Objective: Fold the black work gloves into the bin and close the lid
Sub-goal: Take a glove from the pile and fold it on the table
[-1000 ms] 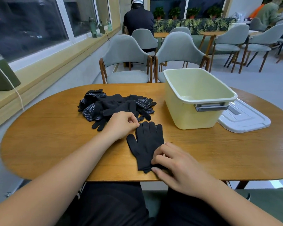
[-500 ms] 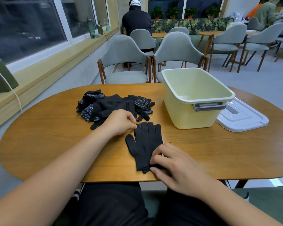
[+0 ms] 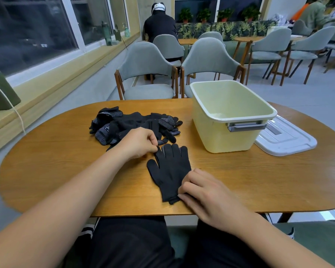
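Note:
A black work glove lies flat on the wooden table near its front edge, fingers pointing away from me. My left hand pinches the tip of its leftmost finger. My right hand grips the glove's cuff at the near end. Behind my left hand lies a pile of several more black gloves with white dots. The pale yellow bin stands open at the right with nothing visible inside. Its white lid lies flat on the table beside it, further right.
Two grey chairs stand at the table's far side. A person in black sits with their back to me beyond them. More chairs and tables fill the back right. A window ledge with a green object runs along the left.
Both hands stay on the flat glove with only slight shifts. The view has dipped a little.

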`<action>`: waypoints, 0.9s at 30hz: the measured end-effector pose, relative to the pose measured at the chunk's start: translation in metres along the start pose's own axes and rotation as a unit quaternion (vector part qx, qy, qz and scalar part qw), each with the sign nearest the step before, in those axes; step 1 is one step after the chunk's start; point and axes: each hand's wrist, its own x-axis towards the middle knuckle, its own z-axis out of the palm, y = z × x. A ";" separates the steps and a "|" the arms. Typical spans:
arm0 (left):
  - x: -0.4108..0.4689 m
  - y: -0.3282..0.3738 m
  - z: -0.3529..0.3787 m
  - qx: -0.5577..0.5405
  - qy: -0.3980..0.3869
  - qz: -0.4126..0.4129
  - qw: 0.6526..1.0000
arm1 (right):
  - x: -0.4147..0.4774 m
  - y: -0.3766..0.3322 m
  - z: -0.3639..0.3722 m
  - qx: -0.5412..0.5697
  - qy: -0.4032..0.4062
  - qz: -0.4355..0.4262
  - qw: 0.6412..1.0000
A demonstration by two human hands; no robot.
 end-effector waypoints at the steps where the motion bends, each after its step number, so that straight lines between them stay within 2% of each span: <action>1: -0.001 -0.001 0.000 0.000 -0.005 0.001 1.000 | 0.001 0.001 0.001 0.000 0.003 0.001 1.000; 5: 0.001 0.001 0.001 0.008 0.002 0.023 1.000 | 0.002 0.004 0.005 0.000 0.019 0.016 1.000; 13: -0.007 0.009 0.003 -0.008 0.016 0.047 0.999 | -0.001 0.015 -0.008 0.055 -0.034 0.043 0.997; 22: -0.077 0.013 0.020 -0.077 0.029 0.159 0.984 | 0.002 0.029 -0.012 0.092 -0.042 0.027 0.995; 27: -0.117 0.012 0.031 -0.071 0.042 0.248 0.965 | 0.004 0.033 -0.010 0.089 -0.035 0.016 0.995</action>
